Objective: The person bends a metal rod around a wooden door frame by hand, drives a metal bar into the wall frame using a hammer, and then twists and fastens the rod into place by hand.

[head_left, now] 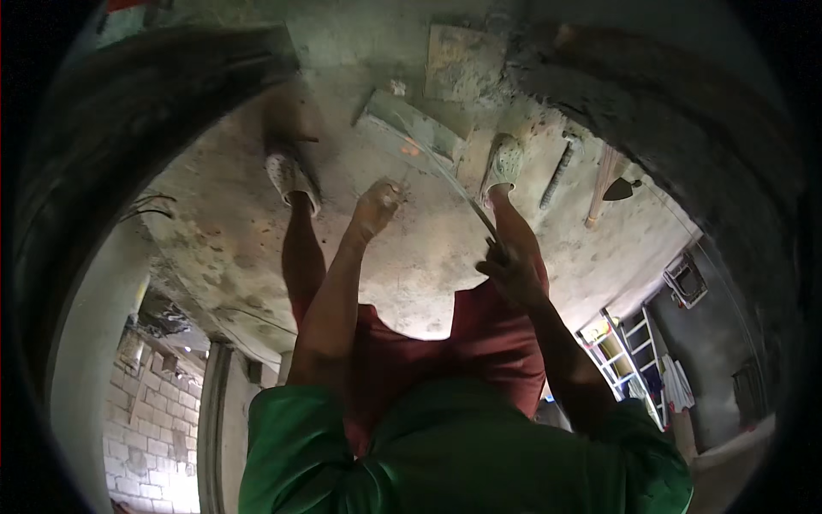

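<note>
My right hand point(511, 272) is closed around the near end of a long thin rod point(462, 190), which slants forward and left. Its far end reaches a flat grey slab point(413, 120) lying on the floor between my feet. An orange patch point(411, 147) shows at the slab's near edge, beside the rod; what it is I cannot tell. Closer to me and left of the rod, my left hand point(379, 206) is closed in a fist. Whatever its fingers hold, if anything, is hidden.
Right of my right shoe point(503, 163) lie a hammer-like tool point(561, 171), a wooden stick point(601, 188) and a pointed trowel point(622, 189). A rough board point(467, 62) lies beyond the slab. A ladder point(638, 351) stands far right; bent wires point(152, 206) lie left.
</note>
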Demonstrator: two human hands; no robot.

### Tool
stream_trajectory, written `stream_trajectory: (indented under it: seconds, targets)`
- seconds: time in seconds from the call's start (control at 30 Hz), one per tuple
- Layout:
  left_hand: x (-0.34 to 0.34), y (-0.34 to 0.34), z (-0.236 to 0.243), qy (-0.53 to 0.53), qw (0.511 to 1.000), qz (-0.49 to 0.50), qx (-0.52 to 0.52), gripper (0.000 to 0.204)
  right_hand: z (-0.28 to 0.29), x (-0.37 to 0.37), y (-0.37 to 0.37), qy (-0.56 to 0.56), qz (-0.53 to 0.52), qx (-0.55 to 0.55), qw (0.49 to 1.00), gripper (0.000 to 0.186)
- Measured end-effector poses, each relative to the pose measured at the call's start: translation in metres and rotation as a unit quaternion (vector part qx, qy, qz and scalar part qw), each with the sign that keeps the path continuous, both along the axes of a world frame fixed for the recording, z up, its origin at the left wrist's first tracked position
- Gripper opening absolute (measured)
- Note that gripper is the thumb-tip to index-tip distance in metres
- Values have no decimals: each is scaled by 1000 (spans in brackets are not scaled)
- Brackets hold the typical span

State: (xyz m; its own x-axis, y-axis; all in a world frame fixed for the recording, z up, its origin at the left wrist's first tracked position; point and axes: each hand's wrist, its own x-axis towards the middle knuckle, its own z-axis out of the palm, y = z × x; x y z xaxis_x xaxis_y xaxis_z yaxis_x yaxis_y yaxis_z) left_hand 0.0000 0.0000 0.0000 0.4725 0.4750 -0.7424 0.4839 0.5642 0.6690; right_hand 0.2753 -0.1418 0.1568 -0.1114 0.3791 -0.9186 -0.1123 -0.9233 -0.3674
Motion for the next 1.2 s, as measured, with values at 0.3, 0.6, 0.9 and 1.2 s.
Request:
stream_trajectory:
  seconds: [0.3,0.6,0.9,1.2]
  targets:
    - [24,79,302,-229,961,-138,77,9,223,-72,140,-225,92,253,936,38]
    - [39,9,458,-379,916,-41,-123,65,380,-72,70,-154,-200,248,935,20]
    - [120,-87,597,-10,865,-448,225,32,453,-17,-76,-322,28,483,814,39]
    - [178,-184,578,-172,931,-322,3,26,568,55,-188,-343,-37,500,794,24]
